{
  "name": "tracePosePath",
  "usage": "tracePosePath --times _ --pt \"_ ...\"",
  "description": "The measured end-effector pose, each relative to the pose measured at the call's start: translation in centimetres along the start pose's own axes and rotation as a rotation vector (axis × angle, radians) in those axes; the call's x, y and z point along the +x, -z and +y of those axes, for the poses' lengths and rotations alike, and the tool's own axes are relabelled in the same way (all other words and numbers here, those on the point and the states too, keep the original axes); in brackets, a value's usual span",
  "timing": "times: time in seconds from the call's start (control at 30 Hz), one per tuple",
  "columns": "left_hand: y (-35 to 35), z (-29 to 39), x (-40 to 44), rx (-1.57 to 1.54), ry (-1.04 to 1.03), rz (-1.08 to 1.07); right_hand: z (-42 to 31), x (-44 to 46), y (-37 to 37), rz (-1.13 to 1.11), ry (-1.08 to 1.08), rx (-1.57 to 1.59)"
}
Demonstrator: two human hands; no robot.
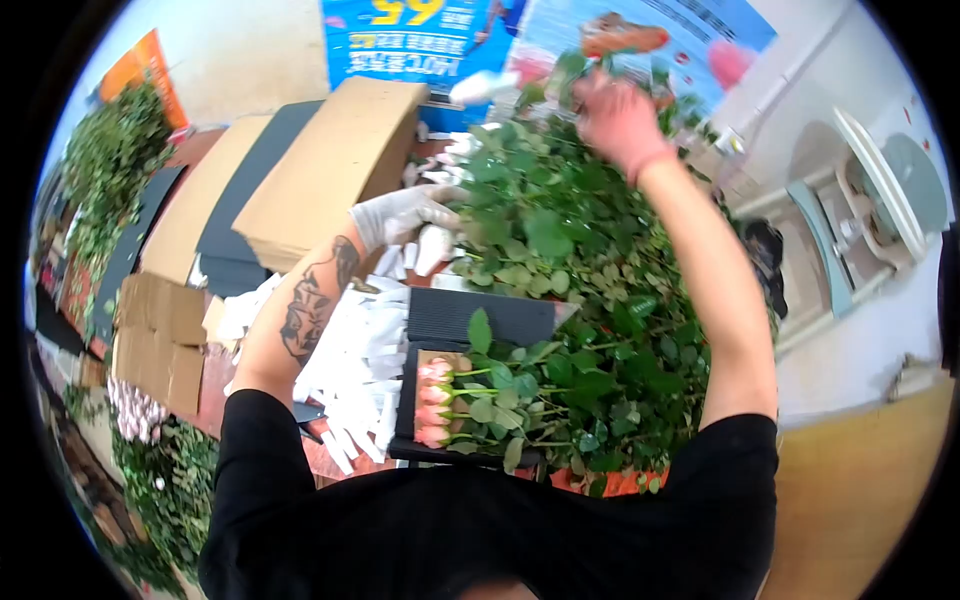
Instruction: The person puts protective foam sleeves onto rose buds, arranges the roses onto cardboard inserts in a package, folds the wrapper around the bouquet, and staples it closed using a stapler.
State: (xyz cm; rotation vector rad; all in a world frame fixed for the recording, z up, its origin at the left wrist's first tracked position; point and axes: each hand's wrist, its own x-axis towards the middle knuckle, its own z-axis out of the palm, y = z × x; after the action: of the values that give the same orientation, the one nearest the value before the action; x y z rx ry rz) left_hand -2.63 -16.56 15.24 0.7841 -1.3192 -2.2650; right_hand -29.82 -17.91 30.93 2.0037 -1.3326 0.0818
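Note:
My left hand [400,214], in a whitish glove, reaches over the table with its fingers stretched and somewhat apart, beside a rose head in a white sleeve [433,248]. At the far side, my right hand [622,125], in a pink glove and smeared by motion, is closed around the stem of a rose with a white-sleeved head [484,88]. Beneath both arms lies a large heap of leafy rose stems [560,235]. Closer to my body, several bare pink roses [433,402] lie in a row on a black corrugated board [480,316].
Many white paper sleeves [350,350] are strewn left of the black board. Cardboard sheets [325,165] and a brown carton [158,340] stand further left. More leafy bundles [115,160] lie at the far left. A pale plastic chair [870,200] is at the right.

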Motion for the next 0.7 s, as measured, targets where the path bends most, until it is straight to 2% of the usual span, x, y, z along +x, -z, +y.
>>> tracePosePath --times 0.1,0.17,0.2,0.23,0.3,0.33,0.43,0.47,0.5,0.53,0.57,0.67,0.7 --pt "-0.3 -1.3 -1.6 -0.082 -0.043 -0.079 -8.7 -3.0 0.5 -0.189 0.364 0.406" --pt "-0.6 -2.2 -1.6 -0.093 -0.094 -0.146 -12.3 -4.0 1.3 -0.361 0.383 0.506" --pt "-0.7 -2.3 -2.0 -0.014 -0.117 -0.13 -13.0 -4.4 0.4 -0.227 0.469 0.483" --pt "-0.8 -2.6 -2.1 -0.019 -0.116 -0.124 -13.3 -5.0 -1.0 -0.228 0.475 0.488" --pt "-0.9 -2.8 -2.3 -0.212 -0.227 -0.041 -13.1 -6.1 -3.3 -0.06 0.448 0.713" --pt "-1.0 -2.8 -2.5 -0.215 -0.238 -0.022 -12.6 -5.5 -2.6 -0.2 0.46 0.671" --pt "-3.3 -1.4 -4.2 -0.341 -0.32 -0.059 -10.4 -5.2 -3.1 -0.147 0.491 0.588" --pt "-3.0 -1.8 -4.3 -0.247 -0.371 0.062 -8.9 -4.2 0.7 -0.259 0.501 0.461" --pt "-2.4 -1.8 -4.8 -0.214 -0.402 0.071 -6.0 -4.5 0.3 0.047 0.535 0.498" --pt "-2.3 -1.7 -6.1 -0.152 -0.448 0.076 -2.5 -3.7 0.9 0.073 0.459 0.309" --pt "-2.1 -1.8 -7.5 -0.091 -0.497 0.081 3.2 -3.4 0.8 0.315 0.365 0.005" --pt "-0.1 -3.9 -11.7 -0.076 -0.43 0.245 24.6 -4.4 6.9 0.307 -0.774 0.516" --pt "-0.1 -4.2 -12.8 -0.012 -0.418 0.28 27.7 -5.8 10.4 0.767 -0.631 0.161"
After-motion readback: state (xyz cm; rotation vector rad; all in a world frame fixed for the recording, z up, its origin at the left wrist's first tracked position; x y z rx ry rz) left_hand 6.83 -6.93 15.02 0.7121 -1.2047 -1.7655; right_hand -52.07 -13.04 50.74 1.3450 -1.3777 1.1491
